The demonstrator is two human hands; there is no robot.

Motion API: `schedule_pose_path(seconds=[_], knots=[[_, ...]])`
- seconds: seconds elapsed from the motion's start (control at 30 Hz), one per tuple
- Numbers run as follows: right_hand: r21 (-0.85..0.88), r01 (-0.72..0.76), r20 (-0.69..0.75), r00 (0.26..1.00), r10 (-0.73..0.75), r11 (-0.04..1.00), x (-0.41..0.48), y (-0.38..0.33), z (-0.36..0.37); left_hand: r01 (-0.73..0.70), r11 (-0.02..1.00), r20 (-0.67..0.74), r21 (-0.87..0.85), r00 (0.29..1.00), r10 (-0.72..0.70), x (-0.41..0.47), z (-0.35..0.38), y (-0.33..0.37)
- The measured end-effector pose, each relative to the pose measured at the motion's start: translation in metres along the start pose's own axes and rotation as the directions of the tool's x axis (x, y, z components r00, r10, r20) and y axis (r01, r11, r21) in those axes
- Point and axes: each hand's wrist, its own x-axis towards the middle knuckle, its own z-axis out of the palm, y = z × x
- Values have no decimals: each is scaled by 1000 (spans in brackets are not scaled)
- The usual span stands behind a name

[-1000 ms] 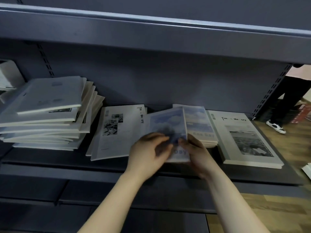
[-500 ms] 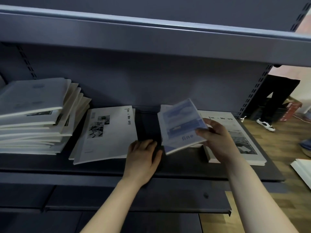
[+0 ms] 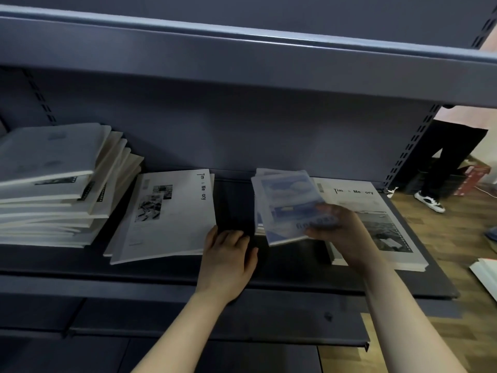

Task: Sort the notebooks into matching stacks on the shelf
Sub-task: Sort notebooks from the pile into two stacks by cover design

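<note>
My right hand (image 3: 340, 232) grips a small blue sky-print notebook (image 3: 289, 205) by its lower right corner, low over a short stack of matching blue notebooks (image 3: 258, 227). My left hand (image 3: 228, 254) lies flat on the dark shelf (image 3: 161, 273), fingers spread, touching the lower right corner of a white "Time Memory" notebook (image 3: 166, 216). Another white "Time Memory" stack (image 3: 376, 224) lies at the right end of the shelf, partly hidden by my right hand. A tall, fanned pile of white notebooks (image 3: 53, 184) fills the left end.
An upper shelf (image 3: 242, 57) overhangs the work area. A bare gap of shelf lies between the white notebook and the blue stack. A person's legs (image 3: 446, 162) stand on the wooden floor at right, beside a red box (image 3: 473, 176). White notebooks (image 3: 486, 273) lie on the floor.
The blue notebook left both hands for the right hand alone and moved right onto the blue stack. My left hand dropped flat to the shelf beside the white notebook.
</note>
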Motion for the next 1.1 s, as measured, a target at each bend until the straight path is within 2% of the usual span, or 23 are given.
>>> schedule_pose_path(seconds=[0.1,0.23,0.3,0.5,0.63,0.9,1.1], knots=[[-42,25,-5,1000,-25,999,5,7,4,0,1000,-6,-5,1000,0,-1,1,0],[-411,3,-86,995,-43,911,15,15,8,-4,1000,2,3,1000,4,-1,0,0],[-472,-1,-129,989,-68,882,16,16,10,-1,1000,10,-2,1000,1,-2,0,0],[-584,51,-118,982,-146,810,16,16,12,-8,1000,2,11,1000,8,-2,0,0],[-650,164,-72,959,-275,742,13,17,14,-12,1000,6,13,1000,12,-1,0,1],[-634,109,-96,971,-218,765,11,14,23,-7,1000,32,-2,999,7,-1,-2,2],[-637,164,-32,971,-239,753,12,10,17,-4,1000,32,-23,999,4,-1,-3,1]])
